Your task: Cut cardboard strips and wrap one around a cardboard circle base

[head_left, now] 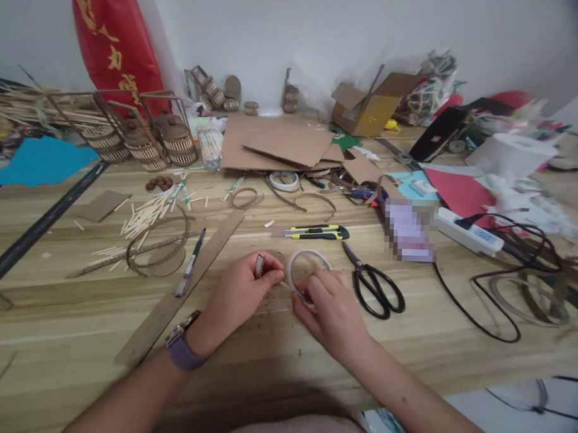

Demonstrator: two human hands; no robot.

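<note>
My right hand (331, 306) is closed around the lower edge of a roll of white tape (291, 269), which stands tilted above the table. My left hand (241, 287), with a watch (183, 339) at the wrist, is closed in a pinch at the roll's left side. A small piece of corrugated cardboard (259, 266) sticks up between its fingers. Whether the left fingertips also grip the tape's loose end is hard to make out. Black-handled scissors (372, 286) lie right of my right hand. A yellow and black utility knife (317, 231) rests just beyond the roll.
Left lie a cardboard strip (172, 307), a pen (191, 263), thin sticks (147, 218) and a curled strip (131, 252). Cardboard sheets (277, 140) and small lidded baskets (175, 140) stand behind. A power strip (468, 232) with a black cable (450, 298) is at right.
</note>
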